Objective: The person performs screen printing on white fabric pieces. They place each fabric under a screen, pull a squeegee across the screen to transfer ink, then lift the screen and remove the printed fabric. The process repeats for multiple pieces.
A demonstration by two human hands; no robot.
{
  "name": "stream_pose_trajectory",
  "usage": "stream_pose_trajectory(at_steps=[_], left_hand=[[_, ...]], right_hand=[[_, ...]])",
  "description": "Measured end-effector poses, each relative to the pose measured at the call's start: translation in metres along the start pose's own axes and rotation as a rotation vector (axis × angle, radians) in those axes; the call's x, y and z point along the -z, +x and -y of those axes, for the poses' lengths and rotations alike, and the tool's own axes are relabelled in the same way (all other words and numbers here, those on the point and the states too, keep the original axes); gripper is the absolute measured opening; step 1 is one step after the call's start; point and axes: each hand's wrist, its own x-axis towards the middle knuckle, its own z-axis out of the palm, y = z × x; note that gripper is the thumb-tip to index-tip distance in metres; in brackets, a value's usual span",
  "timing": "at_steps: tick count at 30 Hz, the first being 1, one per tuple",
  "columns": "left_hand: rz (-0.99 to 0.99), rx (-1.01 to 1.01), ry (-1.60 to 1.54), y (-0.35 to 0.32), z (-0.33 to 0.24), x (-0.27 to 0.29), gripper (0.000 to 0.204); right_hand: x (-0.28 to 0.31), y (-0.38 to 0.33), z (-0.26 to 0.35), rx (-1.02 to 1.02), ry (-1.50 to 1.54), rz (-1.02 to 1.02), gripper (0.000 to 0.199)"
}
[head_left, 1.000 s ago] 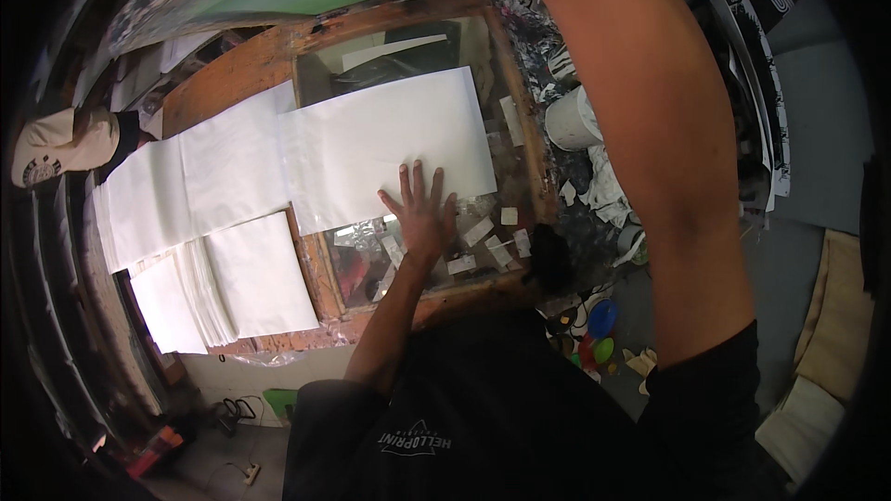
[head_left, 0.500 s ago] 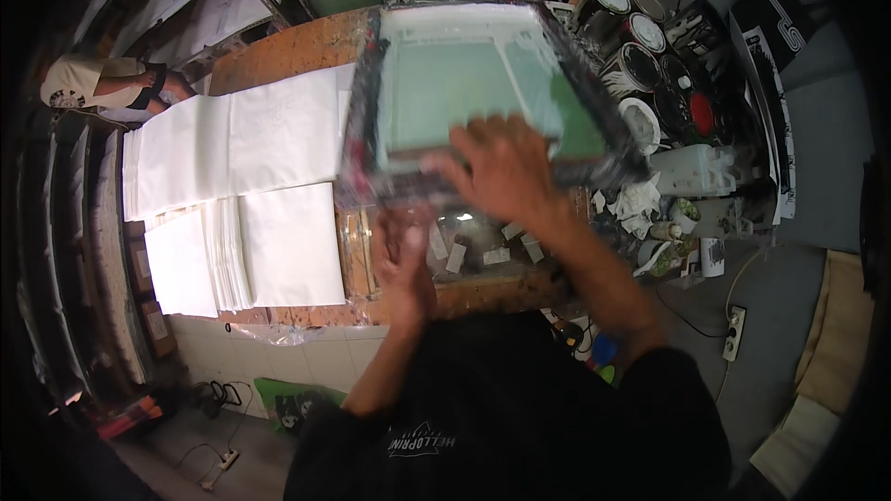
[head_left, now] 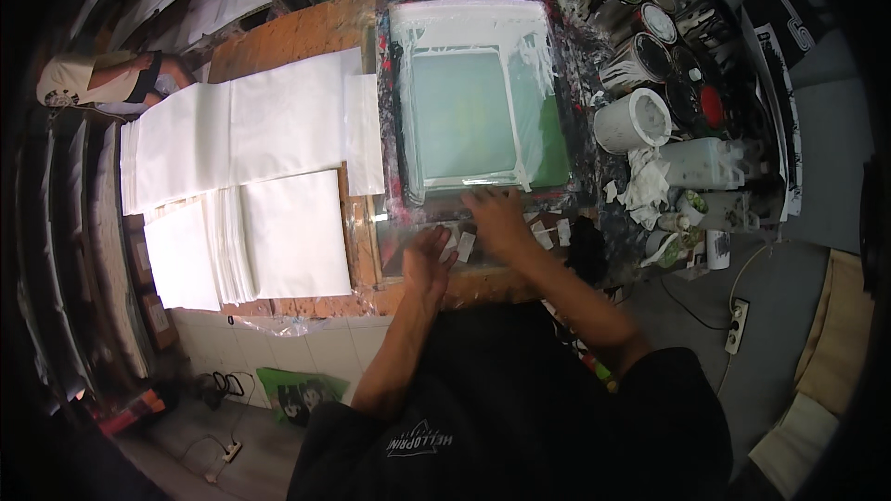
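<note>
— Where were the hands at that moment?

— Both lay at the near edge of the printing screen (head_left: 473,97), which sat flat on the wooden table (head_left: 297,37) at about twelve o'clock from the person. The right hand (head_left: 497,218) rested palm down, fingers loosely spread, on the lower rail of the frame. The left hand (head_left: 429,260) lay just beside it, toward seven o'clock, flat on the clear plastic sheet (head_left: 408,237) below the frame, fingers together.

— Was either one gripping anything?

— Not that I could see; whatever sat under the palms was hidden.

— And under the screen?

— Covered. The green mesh panel and white-smeared border hid what lay beneath.

— What else was around?

— White paper sheets (head_left: 251,130) lay spread at nine o'clock from the screen, with a stack of white sheets (head_left: 246,241) nearer the table edge. At three o'clock stood a white bucket (head_left: 633,121), dark paint cans (head_left: 650,37) behind it and crumpled rags (head_left: 640,186), their contents hard to make out. At the far left a second person's arm (head_left: 102,79) was cut off by the dark rim.
</note>
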Motion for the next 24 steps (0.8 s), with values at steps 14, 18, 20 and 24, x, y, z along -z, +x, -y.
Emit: stream_pose_trajectory(at_steps=[14, 18, 20, 24], left_hand=[[-0.079, 0.035, 0.029, -0.014, -0.013, -0.028, 0.044], [-0.04, 0.034, 0.036, -0.014, -0.01, -0.02, 0.041], [-0.048, 0.03, 0.011, -0.015, -0.013, -0.021, 0.039], [-0.074, 0.001, -0.006, -0.024, -0.018, -0.031, 0.037]], right_hand=[[0.009, 0.177, -0.059, 0.054, -0.074, -0.343, 0.039], [0.055, 0.257, -0.078, -0.052, -0.047, -0.093, 0.044], [0.078, 0.281, -0.086, -0.077, -0.028, -0.026, 0.045], [0.078, 0.326, -0.118, -0.08, -0.01, -0.251, 0.046]])
